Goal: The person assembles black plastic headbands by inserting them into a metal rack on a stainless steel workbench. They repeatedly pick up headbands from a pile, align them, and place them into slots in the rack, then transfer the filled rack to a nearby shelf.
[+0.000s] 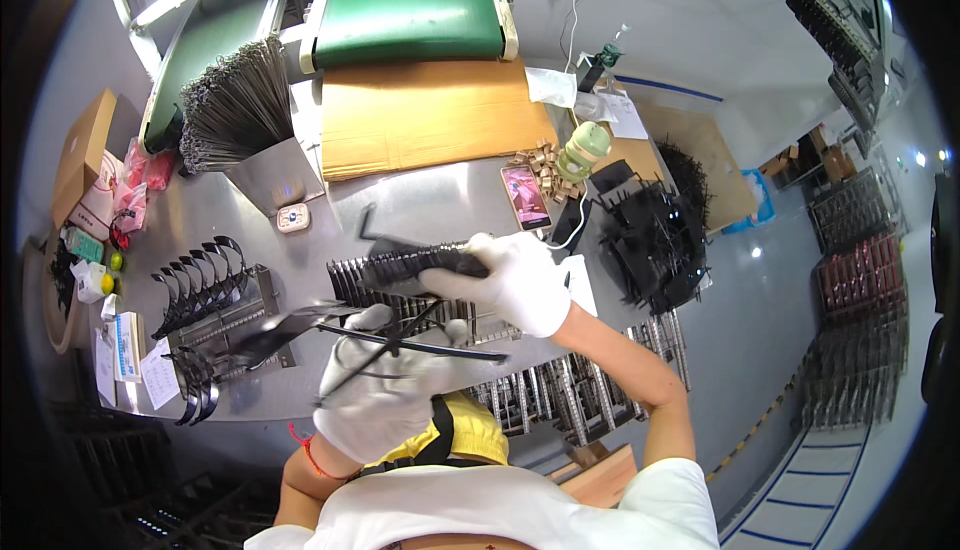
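Both my hands wear white gloves above a steel worktable [240,220]. My left hand [385,385] is closed on a bundle of thin black rods [420,345] that cross and stick out to the right. A blurred black curved blade piece [285,330] juts left from that hand. My right hand [515,280] grips a black comb-like part [410,268] with an upright bent end, held just over a metal slotted rack [400,300] on the table.
A jig holding black hooked blades [205,285] stands at the left. A pile of black parts [655,230] lies at the right, by a phone [526,197] and a green bottle [583,150]. Behind are cardboard [430,115], a rod bundle [235,100] and a green conveyor [410,15].
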`<action>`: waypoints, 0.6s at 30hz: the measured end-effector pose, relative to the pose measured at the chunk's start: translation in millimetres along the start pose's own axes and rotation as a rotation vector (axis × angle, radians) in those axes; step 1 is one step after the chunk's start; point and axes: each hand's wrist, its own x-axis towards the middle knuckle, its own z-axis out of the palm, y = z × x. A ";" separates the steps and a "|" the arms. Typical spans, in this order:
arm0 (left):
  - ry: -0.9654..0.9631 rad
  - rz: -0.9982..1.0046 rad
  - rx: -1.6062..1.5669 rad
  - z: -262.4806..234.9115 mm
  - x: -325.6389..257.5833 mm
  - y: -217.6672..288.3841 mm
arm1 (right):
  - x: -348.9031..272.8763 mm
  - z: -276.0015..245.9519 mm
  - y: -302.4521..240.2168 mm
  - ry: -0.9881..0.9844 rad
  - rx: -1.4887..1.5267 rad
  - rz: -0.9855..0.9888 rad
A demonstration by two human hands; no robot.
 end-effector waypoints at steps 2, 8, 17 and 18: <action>-0.043 0.432 -0.025 10.8 -18.4 -5.1 | -14.6 9.5 29.1 0.049 -0.257 -0.057; -0.037 0.815 0.370 23.8 -53.4 38.8 | -81.1 101.7 87.3 -0.394 0.464 0.745; 0.227 1.878 1.239 4.9 -30.4 94.6 | -90.5 124.8 83.7 -0.460 0.045 0.597; 0.145 1.993 1.287 3.7 -27.8 101.4 | -83.2 115.0 72.7 -0.403 0.165 0.763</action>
